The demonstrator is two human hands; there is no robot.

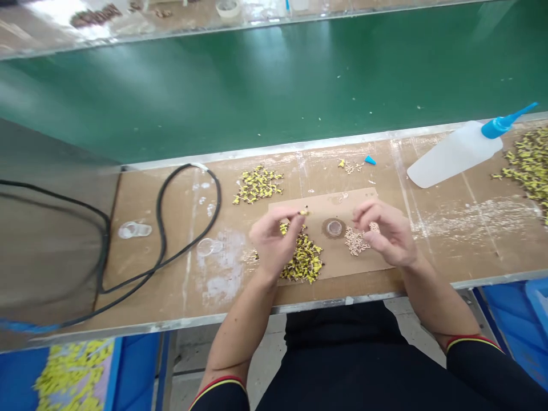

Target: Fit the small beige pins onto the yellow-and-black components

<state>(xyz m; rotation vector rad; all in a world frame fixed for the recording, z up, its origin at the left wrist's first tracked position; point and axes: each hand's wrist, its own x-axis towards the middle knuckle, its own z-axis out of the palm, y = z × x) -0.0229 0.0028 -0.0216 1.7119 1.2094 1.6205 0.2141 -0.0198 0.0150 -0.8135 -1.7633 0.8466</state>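
With the small round clear dish (334, 228) as the centre of the clock and twelve pointing away from the person, the left hand (274, 242) is at nine o'clock. Its thumb and forefinger are pinched on a small yellow-and-dark piece (304, 212), held above the cardboard sheet (342, 265). The right hand (387, 231) is at three o'clock, fingers curled and thumb drawn in toward them; whether anything sits between its fingertips I cannot tell.

The dish lies on the sheet inside a dark stained ring. At eight o'clock, beside and partly behind the left hand, is a pile of yellow-and-dark pieces (303, 257). At four o'clock, close to the dish and partly covered by the right hand, is a spread of tiny pale pieces (355, 241).

Beyond the sheet, a second yellow cluster (259, 184) lies at ten o'clock. A blue conical cap (370, 160) rests at one o'clock, near a few pale bits (351, 167). At two o'clock a translucent squeeze bottle (456, 155) with a blue nozzle (500, 125) lies tilted, and a larger yellow heap (528, 165) sits past it, between two and three. Toward nine o'clock runs a looped black cable (160, 228), with a clear plastic piece (135, 230) to its left. Below the bench, at eight o'clock, a blue bin (135, 365) contains more yellow pieces (72, 371).
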